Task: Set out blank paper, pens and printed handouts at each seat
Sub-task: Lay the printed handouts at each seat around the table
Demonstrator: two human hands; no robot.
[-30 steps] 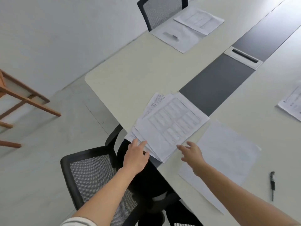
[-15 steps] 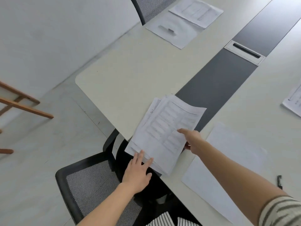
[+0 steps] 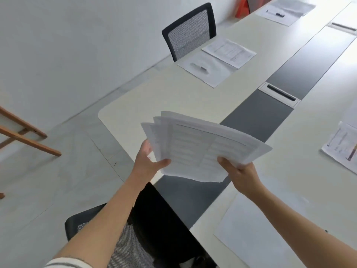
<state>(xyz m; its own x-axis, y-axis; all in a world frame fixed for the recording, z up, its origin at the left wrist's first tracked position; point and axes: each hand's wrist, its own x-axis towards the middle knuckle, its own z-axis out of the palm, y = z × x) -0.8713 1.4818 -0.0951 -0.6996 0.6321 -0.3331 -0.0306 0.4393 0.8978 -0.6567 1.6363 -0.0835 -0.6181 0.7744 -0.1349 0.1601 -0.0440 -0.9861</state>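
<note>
A fanned stack of printed handouts (image 3: 201, 147) hangs in the air above the near end of the long table (image 3: 173, 93). My left hand (image 3: 148, 163) grips its left edge with the thumb on top. My right hand (image 3: 237, 171) grips its right lower edge. A blank sheet (image 3: 257, 235) lies on the table below my right arm. At the far seat a blank sheet with a pen (image 3: 199, 67) on it lies beside a printed handout (image 3: 229, 52). Another handout (image 3: 342, 145) lies at the right edge.
A black mesh chair (image 3: 190, 29) stands at the far seat and another (image 3: 123, 240) below my arms. A dark strip with a cable slot (image 3: 280, 93) runs down the table. A wooden frame (image 3: 23, 132) stands on the left floor. More papers (image 3: 284, 10) lie farther along.
The stack of handouts lay on the table edge; both hands have taken hold of it and lifted it clear. The view has tilted up along the table.
</note>
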